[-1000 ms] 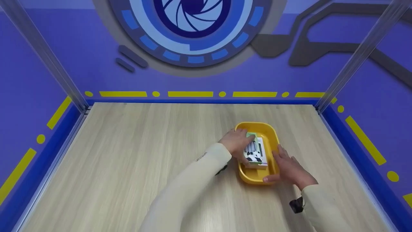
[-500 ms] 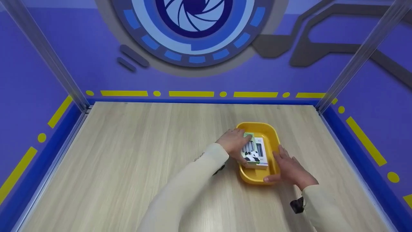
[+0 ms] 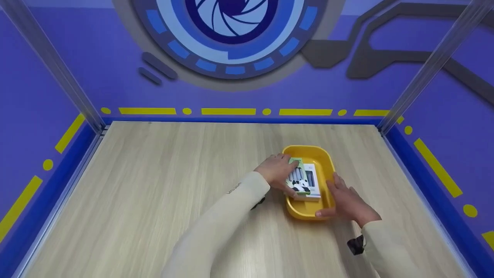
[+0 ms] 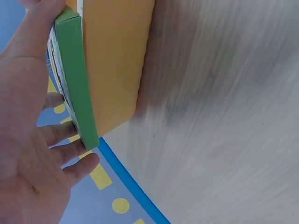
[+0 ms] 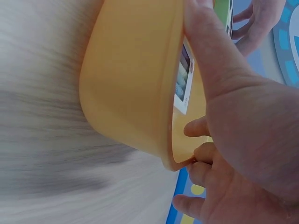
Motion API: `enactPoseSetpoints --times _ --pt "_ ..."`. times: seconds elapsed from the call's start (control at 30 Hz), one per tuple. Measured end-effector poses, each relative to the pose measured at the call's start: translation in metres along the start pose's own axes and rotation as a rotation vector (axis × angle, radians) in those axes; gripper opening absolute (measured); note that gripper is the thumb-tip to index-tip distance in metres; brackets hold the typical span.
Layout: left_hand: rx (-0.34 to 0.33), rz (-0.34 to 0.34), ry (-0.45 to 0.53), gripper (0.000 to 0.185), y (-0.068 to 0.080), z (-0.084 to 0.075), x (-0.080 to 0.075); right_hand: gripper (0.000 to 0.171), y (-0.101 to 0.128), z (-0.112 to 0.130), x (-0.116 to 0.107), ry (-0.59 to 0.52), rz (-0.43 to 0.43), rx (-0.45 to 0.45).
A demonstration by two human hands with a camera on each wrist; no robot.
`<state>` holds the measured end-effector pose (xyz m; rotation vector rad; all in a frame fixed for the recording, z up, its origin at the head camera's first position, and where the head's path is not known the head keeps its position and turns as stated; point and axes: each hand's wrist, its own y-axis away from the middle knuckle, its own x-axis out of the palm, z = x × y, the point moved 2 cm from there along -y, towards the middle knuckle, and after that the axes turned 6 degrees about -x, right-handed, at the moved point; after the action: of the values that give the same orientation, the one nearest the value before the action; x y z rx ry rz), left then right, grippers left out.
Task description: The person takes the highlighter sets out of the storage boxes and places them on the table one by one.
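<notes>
My left hand [image 3: 274, 172] grips a flat green box [image 3: 299, 184] with a panda picture and pale sticks on its front. Its thumb is at the near end and its fingers are at the far end, as the left wrist view shows. The green box sits tilted over the left part of a yellow tray [image 3: 322, 155], partly covering a white box [image 3: 314, 179] inside. Through the white box's window [image 5: 183, 77] pastel sticks show in the right wrist view. My right hand [image 3: 349, 199] holds the tray's right wall, with the thumb along the rim [image 5: 173, 88].
The tray stands on a light wooden tabletop [image 3: 173, 185], right of the middle. Blue-purple panels [image 3: 239, 100] with yellow marks rise at the back and both sides. Clear corner posts [image 3: 424, 73] stand at the back corners.
My left hand has moved a little to the left with the green box, uncovering more of the white box. The right hand and the tray stay in place.
</notes>
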<state>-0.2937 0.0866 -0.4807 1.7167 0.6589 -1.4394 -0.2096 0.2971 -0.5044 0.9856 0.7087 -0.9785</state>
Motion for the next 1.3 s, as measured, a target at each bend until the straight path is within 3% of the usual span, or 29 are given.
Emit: enactPoseSetpoints --times 0.27,0.47,0.63,0.8,1.0,1.3 --pt "-0.009 0.001 0.013 0.102 0.000 0.006 0.004 0.126 0.000 0.000 0.000 -0.020 -0.004 0.023" --pt "0.030 -0.040 0.014 0.081 0.001 0.007 0.002 0.126 0.000 -0.001 0.001 -0.014 -0.011 0.013" --pt "0.039 -0.006 0.092 0.072 0.006 0.007 0.003 0.127 -0.001 0.000 0.000 -0.020 -0.009 0.018" --pt "0.072 -0.016 0.120 0.065 0.009 0.010 0.004 0.127 -0.001 0.001 -0.001 -0.002 -0.007 0.024" --pt "0.106 -0.029 0.088 0.062 0.012 0.013 0.002 0.128 -0.001 0.001 0.000 -0.011 -0.009 0.021" --pt "0.129 -0.017 0.129 0.057 0.017 0.014 0.004 0.129 0.000 -0.001 0.001 -0.037 -0.009 0.012"
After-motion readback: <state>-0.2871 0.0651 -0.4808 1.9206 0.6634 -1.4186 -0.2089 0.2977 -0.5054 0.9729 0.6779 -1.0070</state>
